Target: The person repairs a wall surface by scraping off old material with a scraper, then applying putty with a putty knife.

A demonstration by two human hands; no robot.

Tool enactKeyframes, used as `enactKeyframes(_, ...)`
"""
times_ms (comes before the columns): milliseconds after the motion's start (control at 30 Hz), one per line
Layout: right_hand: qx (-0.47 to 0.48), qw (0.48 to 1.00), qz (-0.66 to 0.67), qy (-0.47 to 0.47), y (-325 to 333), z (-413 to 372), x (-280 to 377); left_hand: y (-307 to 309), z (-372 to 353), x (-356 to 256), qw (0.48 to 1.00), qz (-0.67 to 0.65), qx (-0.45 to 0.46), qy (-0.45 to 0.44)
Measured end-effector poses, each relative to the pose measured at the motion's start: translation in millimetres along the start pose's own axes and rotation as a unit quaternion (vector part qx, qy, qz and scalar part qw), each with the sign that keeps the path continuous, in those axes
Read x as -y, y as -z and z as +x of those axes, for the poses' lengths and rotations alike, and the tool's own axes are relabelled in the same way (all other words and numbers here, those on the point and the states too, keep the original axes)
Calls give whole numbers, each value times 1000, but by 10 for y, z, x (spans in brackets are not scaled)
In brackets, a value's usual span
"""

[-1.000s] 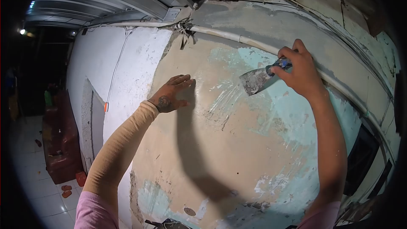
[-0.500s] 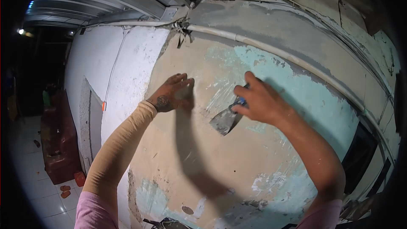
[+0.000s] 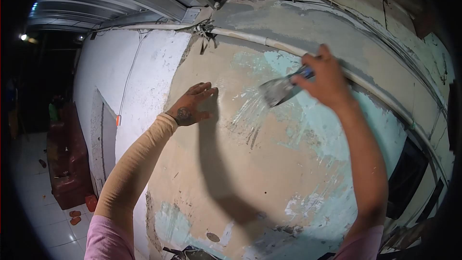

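Fingers spread, my left hand (image 3: pixel 193 106) is at the beige part of the wall (image 3: pixel 231 163), left of centre, holding nothing. Up at the right, my right hand (image 3: pixel 327 78) grips the handle of a scraper (image 3: pixel 279 90). The wide metal blade points down and left, over the scratched area between beige surface and pale green paint (image 3: pixel 332 125). Blade and hand are slightly blurred, and whether the blade touches the wall is hard to tell. Dark scrape marks show below the blade.
A pipe (image 3: pixel 284 45) runs across the upper wall, with loose cables above it. White wall (image 3: pixel 154 62) and an orange-ended hanging cord are at the left. Farther left stand a dark red sofa (image 3: pixel 70 159) and slippers on the tiled floor. Metal roofing is overhead.
My right hand and the scraper have moved up and to the right, uncovering more scrape marks on the wall. My left hand has stayed nearly in place.
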State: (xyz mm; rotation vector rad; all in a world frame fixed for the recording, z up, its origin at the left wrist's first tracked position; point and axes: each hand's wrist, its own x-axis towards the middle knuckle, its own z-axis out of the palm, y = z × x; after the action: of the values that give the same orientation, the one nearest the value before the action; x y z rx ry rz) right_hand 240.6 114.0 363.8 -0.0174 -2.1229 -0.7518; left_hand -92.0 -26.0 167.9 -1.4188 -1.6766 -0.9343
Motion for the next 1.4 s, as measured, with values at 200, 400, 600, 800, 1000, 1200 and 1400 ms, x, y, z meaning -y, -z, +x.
enactKeyframes(200, 43, 995, -50, 73, -311, -178, 250, 30, -1, -88, 1000, 1, 8, 22)
enactKeyframes(400, 40, 996, 8, 75, -629, -293, 242, -81, 10, 31, 1000, 5, -5, -4)
enactKeyframes(600, 30, 999, -7, -24, -75, -97, 108, 36, -38, -101, 1000, -4, 15, 17)
enactKeyframes(800, 171, 982, -15, 77, -630, -357, 703, -14, -41, -180, 999, -3, 18, 30)
enactKeyframes(1000, -26, 999, 8, -17, -106, -140, 120, 64, -88, -110, 999, -37, 18, 18)
enactKeyframes(1200, 107, 992, -7, 59, -509, -196, 657, 5, 64, -265, 997, -57, -26, -46)
enactKeyframes(1400, 0, 999, -19, 39, -537, -251, 369, 25, 41, -420, 997, -79, -18, -15)
